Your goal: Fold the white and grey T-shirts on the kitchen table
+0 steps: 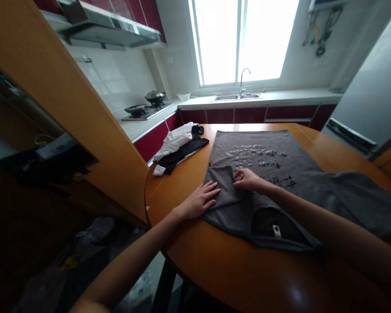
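A grey shirt (299,174) with raised lettering lies on the wooden table (189,243), its neck opening and white label towards me. One sleeve is spread out to the right; on the left, a part is folded inward over the body. My left hand (198,201) lies flat with fingers spread on the folded part's left edge. My right hand (246,179) is closed at the inner edge of that fold, its fingertips curled against the fabric; whether they pinch cloth is too small to tell.
A pile of white and black clothes (179,145) lies at the table's back left. Beyond are a stove with pans (154,98), a sink (237,97) and a fridge (371,87). A wooden partition (94,113) stands at left.
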Demonstrator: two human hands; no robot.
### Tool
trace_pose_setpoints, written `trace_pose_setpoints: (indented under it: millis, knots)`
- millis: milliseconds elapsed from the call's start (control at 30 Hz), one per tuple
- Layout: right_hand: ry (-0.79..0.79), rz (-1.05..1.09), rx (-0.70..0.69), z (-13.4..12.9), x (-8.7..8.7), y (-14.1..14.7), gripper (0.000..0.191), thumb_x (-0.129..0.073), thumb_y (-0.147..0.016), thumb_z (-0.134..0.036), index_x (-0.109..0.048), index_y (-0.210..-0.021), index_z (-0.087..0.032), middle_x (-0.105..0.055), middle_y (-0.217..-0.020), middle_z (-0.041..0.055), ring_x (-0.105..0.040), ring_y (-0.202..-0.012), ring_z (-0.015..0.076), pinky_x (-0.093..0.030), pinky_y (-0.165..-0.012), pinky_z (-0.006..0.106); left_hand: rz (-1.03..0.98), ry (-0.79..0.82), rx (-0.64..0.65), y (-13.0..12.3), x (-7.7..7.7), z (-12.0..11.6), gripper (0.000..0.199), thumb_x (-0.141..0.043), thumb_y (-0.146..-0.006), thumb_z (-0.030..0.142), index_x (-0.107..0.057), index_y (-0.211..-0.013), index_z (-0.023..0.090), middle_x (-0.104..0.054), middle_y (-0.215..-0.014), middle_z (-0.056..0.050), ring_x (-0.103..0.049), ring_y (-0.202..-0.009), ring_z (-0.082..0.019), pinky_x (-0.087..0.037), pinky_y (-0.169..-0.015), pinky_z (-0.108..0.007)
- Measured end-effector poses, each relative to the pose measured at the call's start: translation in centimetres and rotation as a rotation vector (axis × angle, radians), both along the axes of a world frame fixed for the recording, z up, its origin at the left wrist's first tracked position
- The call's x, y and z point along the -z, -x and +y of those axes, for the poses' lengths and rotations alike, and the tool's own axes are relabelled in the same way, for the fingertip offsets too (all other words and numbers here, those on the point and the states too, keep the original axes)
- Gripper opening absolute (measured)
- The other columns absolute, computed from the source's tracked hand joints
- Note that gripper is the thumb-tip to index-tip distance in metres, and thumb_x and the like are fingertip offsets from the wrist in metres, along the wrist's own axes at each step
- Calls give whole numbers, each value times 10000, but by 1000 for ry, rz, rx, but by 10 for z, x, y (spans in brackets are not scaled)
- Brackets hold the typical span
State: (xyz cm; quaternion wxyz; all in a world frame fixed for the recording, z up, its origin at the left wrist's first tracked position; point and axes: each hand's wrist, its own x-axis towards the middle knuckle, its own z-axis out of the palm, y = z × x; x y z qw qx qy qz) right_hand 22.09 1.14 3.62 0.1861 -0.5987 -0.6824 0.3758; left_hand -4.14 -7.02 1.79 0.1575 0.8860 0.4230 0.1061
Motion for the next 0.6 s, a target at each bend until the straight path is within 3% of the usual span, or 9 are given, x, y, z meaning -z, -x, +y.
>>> trace_pose_setpoints:
  millis: [200,367,467,600]
  knots:
    - [-226,48,-44,-5,-8,4,494,-659,-645,-11,-655,-1115,-164,-641,-696,-40,-581,-612,110,-397,-551,186,-9,-3,-9,1,1,2,485,-482,-1019,412,-467,-1490,297,-315,-1622,-44,-219,-1520,-261,-186,-1237,-521]
    - [-348,74,-40,-8,-18,-4,520,-627,-645,-10,-648,-1140,-168,-666,-717,-31,-609,-647,122,-407,-590,194,-73,9,-8,1,4,3,498,-480,-1017,442,-467,-1490,288,-338,-1611,-58,-231,-1516,-263,-188,-1235,-525]
    - [-328,19,-22,-11,-9,-9,509,-615,-651,-8,-651,-1136,-159,-674,-714,-25,-620,-663,129,-410,-612,200,-116,45,-6,3,0,4,516,-420,-1029,495,-471,-1490,269,-338,-1610,-66,-236,-1514,-273,-201,-1234,-525]
    - [-293,0,-3,-12,10,-15,499,-609,-667,-9,-642,-1146,-148,-671,-714,-26,-620,-667,127,-416,-631,197,-277,47,-42,10,-16,18,552,-288,-1054,506,-465,-1496,227,-372,-1594,-70,-279,-1500,-248,-246,-1236,-463]
